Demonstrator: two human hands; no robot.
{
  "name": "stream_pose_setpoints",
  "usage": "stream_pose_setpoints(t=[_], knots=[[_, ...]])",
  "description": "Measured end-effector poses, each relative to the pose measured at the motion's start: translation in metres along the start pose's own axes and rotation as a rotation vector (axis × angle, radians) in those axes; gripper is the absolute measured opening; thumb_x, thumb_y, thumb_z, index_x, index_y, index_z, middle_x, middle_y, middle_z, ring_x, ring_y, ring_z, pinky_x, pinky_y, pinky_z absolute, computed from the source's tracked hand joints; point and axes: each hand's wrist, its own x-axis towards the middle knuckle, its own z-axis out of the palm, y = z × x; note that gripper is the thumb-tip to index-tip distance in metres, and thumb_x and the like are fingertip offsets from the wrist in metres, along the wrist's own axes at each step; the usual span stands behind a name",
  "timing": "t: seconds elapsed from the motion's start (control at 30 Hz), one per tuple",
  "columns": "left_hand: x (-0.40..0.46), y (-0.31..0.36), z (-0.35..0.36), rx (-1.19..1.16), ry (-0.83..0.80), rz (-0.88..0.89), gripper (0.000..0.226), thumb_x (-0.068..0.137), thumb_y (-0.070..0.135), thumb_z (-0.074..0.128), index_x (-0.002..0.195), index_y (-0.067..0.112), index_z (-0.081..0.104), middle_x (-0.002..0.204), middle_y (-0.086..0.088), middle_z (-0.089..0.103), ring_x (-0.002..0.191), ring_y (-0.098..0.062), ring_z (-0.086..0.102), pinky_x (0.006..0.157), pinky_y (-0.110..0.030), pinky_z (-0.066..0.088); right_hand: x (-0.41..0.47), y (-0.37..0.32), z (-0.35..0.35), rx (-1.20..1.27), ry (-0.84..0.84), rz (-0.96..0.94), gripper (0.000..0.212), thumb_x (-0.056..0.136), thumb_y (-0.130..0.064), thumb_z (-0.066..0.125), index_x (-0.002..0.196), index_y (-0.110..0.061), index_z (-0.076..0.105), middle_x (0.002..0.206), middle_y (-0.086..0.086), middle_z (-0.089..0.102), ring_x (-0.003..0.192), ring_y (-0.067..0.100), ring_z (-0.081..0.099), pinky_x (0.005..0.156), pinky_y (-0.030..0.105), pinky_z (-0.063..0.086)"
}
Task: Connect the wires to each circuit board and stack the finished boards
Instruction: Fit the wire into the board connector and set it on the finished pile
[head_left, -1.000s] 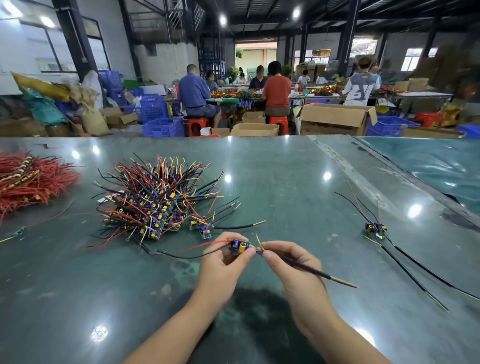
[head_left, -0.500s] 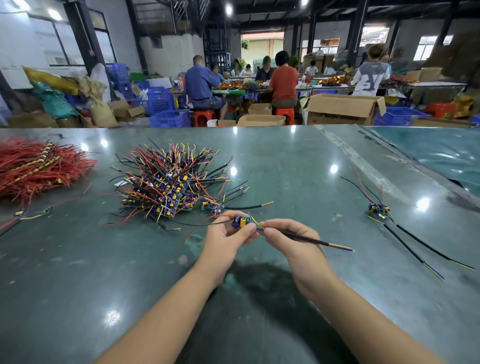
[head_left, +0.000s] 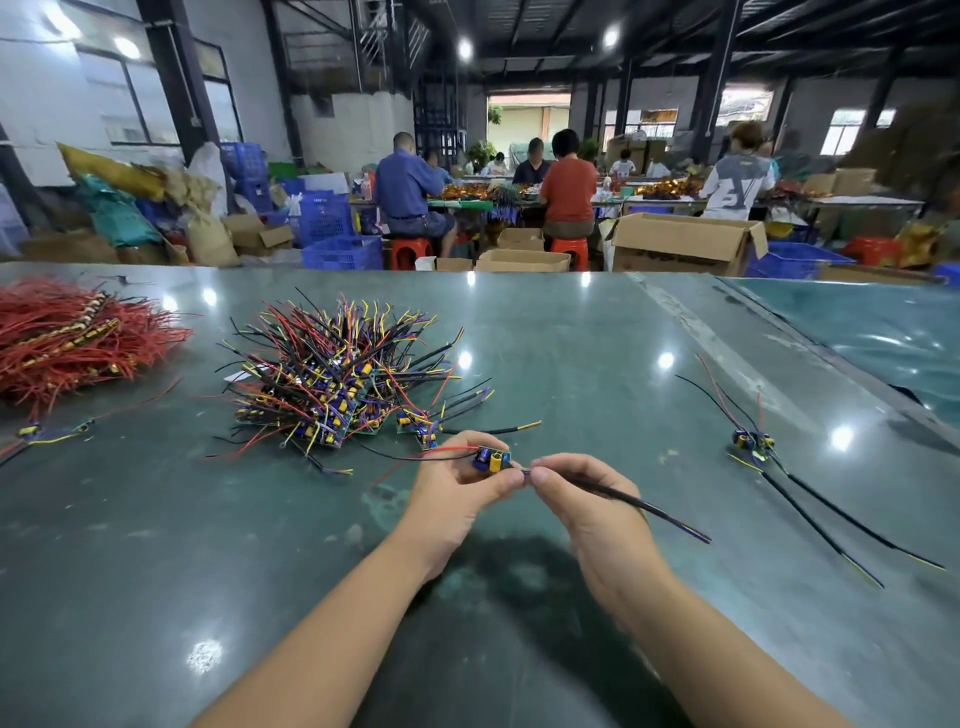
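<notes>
Circuit board: we see a small green board (head_left: 492, 460) with a blue cylinder and a yellow block on top, at lower centre of the frame, held above the desk (head_left: 571, 332); thin red and black leads trail left from it.
Left hand: our left hand (head_left: 457, 493) pinches the board between thumb and curled fingers.
Black wire: a sleeved black wire (head_left: 631, 502) runs down-right from the board's right edge.
Right hand: our right hand (head_left: 587, 499) pinches the wire's near end just beside the board.
Unfinished pile: a heap of wired boards (head_left: 332, 379), left of centre.
Finished boards: a small wired group (head_left: 753, 444) at right.
Red wires: a bundle (head_left: 67, 338) at far left.
</notes>
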Motion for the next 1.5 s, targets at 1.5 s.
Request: stream_pose_setpoints(t=[1.5], knots=[[-0.003, -0.001, -0.001, -0.049, 0.109, -0.098, 0.01, 0.087, 0.006, 0.062, 0.082, 0.015, 0.063, 0.069, 0.004, 0.068, 0.065, -0.007, 0.066, 0.055, -0.016, 0.049, 0.003, -0.009, -0.002, 0.137, -0.086, 0.338, 0.002, 0.08, -0.005, 0.066, 0.081, -0.005, 0.064, 0.071, 0.009, 0.069, 0.064, 0.014, 0.068, 0.064, 0.019, 0.057]])
